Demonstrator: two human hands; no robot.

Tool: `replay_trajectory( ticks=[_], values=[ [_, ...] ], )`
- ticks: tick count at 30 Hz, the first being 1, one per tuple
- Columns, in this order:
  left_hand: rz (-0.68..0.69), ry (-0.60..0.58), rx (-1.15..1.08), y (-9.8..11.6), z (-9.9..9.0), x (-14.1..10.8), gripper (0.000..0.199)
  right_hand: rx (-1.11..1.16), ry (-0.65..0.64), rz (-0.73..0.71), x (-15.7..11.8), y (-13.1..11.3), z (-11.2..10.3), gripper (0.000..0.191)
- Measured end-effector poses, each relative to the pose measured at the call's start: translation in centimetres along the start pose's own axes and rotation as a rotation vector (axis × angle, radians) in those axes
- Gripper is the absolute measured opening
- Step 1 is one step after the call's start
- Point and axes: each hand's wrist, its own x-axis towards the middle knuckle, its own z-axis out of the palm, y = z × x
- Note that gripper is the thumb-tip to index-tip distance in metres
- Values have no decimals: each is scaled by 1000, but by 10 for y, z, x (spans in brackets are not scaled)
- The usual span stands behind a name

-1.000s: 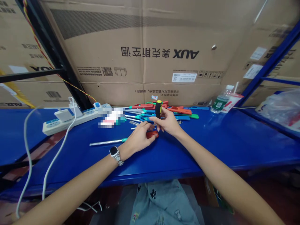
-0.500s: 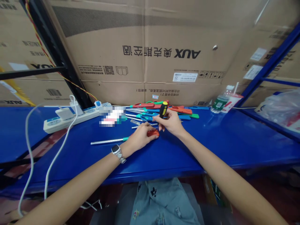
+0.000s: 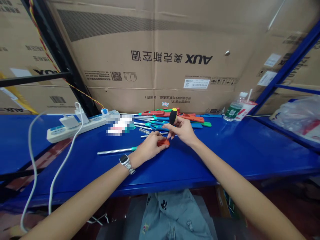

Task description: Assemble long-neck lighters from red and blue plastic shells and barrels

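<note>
The left grip (image 3: 152, 145) is closed over a red lighter (image 3: 163, 143) lying on the blue counter (image 3: 200, 166). Just beside it, the right grip (image 3: 180, 130) is closed on a black-and-yellow screwdriver (image 3: 173, 116); more lighters (image 3: 191, 117) lie beyond both grips.

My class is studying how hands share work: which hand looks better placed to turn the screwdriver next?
Probably the right: the right hand has the screwdriver roughly upright in its grip, beside the orange handle. The left hand is occupied, holding that handle against the table.
</note>
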Motion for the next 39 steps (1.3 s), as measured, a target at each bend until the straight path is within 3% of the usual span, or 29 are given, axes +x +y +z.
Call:
replay_trajectory(
  ticks=[5,11,16,22,27,29,34,39],
  values=[
    [-8,-15,10,2,-1,1,19,-5,65,-28,-6,1,12,54],
    [3,-20,25,-2,0,-1,22,14,-133,22,-11,-6,-1,50],
    [0,-51,34,-2,0,0,22,-76,-20,-61,-4,-2,4,52],
    [-20,-84,80,3,-2,0,25,-67,56,-49,-5,7,10,52],
    [-14,-89,90,2,-2,0,24,-30,-157,-13,-8,4,-6,49],
    [-29,-77,98,0,-1,-1,26,-59,-186,-27,-6,2,-10,47],
    [-28,-76,85,-1,0,-1,27,-110,-53,-91,-1,5,-3,49],
    [-22,-70,100,2,-2,0,26,-76,71,-35,-5,9,9,55]
  ],
)
